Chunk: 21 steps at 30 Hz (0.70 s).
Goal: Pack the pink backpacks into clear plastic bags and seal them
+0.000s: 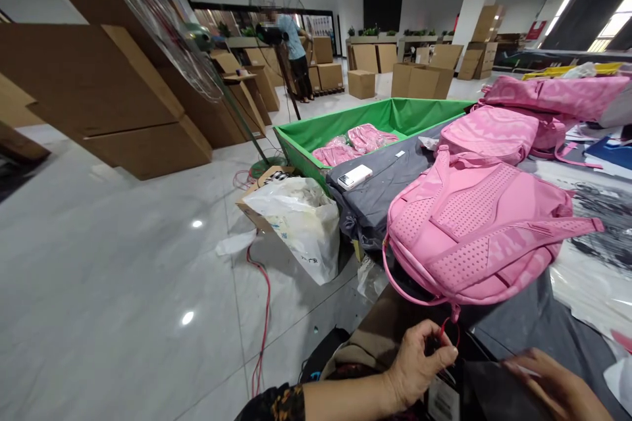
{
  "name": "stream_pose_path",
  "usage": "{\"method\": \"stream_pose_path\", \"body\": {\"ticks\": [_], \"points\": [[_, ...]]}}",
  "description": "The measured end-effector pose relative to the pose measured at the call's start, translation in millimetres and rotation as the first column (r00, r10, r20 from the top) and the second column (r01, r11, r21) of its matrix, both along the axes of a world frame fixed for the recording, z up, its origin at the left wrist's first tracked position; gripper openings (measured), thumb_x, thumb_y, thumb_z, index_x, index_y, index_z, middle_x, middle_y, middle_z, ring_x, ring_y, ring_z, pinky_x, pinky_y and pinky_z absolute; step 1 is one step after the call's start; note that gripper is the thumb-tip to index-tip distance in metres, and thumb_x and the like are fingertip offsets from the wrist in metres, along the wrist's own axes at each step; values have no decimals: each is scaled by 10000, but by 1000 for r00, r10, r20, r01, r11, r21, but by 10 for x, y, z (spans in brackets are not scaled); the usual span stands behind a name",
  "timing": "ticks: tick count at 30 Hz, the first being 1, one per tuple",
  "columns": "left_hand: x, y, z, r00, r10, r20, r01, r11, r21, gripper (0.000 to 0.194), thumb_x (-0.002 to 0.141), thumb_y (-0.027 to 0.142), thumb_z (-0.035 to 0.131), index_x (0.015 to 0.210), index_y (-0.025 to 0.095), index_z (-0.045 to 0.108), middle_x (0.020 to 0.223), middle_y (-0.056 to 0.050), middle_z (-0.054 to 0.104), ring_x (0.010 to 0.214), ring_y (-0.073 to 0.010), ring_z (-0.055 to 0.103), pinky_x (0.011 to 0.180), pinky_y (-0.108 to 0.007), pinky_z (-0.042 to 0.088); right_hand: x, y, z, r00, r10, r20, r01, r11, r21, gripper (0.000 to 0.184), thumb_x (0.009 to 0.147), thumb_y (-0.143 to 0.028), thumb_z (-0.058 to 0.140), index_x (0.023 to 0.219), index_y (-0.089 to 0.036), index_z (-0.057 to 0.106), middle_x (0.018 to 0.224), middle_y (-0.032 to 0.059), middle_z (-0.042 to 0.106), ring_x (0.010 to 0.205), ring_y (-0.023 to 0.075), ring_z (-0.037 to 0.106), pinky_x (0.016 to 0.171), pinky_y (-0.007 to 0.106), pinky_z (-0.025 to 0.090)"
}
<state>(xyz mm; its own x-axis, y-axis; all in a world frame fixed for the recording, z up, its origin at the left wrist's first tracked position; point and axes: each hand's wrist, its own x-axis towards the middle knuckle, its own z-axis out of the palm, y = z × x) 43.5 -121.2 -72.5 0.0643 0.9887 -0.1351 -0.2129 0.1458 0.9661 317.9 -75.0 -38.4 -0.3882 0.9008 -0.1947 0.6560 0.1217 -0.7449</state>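
Observation:
A pink backpack lies on a grey-covered table, its straps and perforated back panel facing up. My left hand is closed in a pinch on a thin red cord loop just below the backpack's near edge. Under that hand hangs a tag with a pale label, its print too small to read. My right hand, slightly blurred, has its fingers closed at the edge of a dark flat sheet. A small whitish piece shows at these fingers.
More pink backpacks lie behind. A white phone-like device rests on the grey cover. Beyond stands a green bin with bagged pink items. A white plastic bag, a red cable, fans, cartons and a distant person are leftward.

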Motion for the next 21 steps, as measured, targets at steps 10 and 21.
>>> {"method": "stream_pose_path", "body": {"ticks": [10,21], "points": [[273,-30,-122,843,-131,-521,332,889,315,336,948,353,539,1115,168,766,870,-121,733,843,-260,691,849,-343,513,-991,282,141,957,-247,-154,260,963,70,632,703,-801,603,645,-185,735,608,39,678,595,237,659,531,254,534],[54,147,24,898,345,274,-280,927,-251,481,675,371,828,1078,146,692,1170,-123,715,1157,-293,618,1063,-424,442,-964,307,-135,942,-315,-117,327,940,100,534,610,-718,680,533,-194,616,496,30,587,457,180,526,425,265,404]]}}
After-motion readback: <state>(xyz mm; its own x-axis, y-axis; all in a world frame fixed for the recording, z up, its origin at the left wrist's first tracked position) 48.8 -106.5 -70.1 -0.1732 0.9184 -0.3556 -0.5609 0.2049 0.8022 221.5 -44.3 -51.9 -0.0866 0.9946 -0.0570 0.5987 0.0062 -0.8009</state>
